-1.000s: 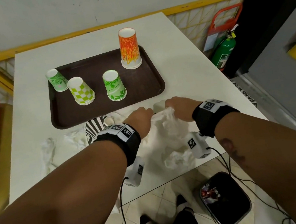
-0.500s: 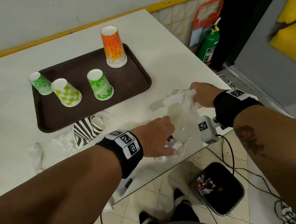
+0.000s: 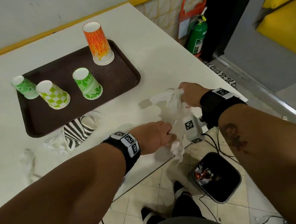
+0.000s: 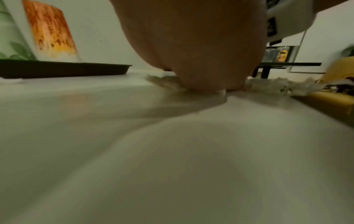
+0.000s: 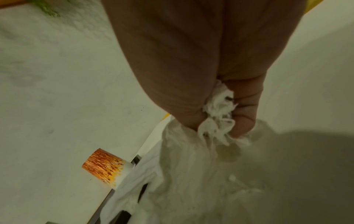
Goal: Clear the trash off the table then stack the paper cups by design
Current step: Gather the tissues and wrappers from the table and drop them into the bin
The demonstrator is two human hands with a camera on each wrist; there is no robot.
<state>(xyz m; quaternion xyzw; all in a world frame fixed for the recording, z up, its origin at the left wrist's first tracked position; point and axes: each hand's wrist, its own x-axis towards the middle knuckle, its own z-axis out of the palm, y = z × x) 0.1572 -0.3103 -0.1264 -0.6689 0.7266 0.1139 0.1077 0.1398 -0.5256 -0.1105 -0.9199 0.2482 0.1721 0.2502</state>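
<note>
A long strip of white tissue (image 3: 170,107) stretches between my hands at the table's front right edge. My right hand (image 3: 188,93) grips its upper end; in the right wrist view the fingers (image 5: 245,121) are curled round the bunched tissue (image 5: 218,109). My left hand (image 3: 157,135) holds the lower end, which hangs over the edge. Four cups stand upside down on the brown tray (image 3: 119,74): orange (image 3: 99,43), green leaf (image 3: 88,84), yellow-green check (image 3: 53,95), green floral (image 3: 24,89). A zebra cup (image 3: 78,133) lies on its side beside crumpled tissue (image 3: 53,145).
A black bin (image 3: 226,180) holding some trash stands on the floor below the table's (image 3: 154,54) front right edge, beside my feet. More tissue (image 3: 29,159) lies at the front left. A green fire extinguisher (image 3: 197,37) stands past the right edge.
Both hands left the table's front middle with the tissue. The right hand went right, the left hand came to the front edge, and the tissue now hangs over the edge.
</note>
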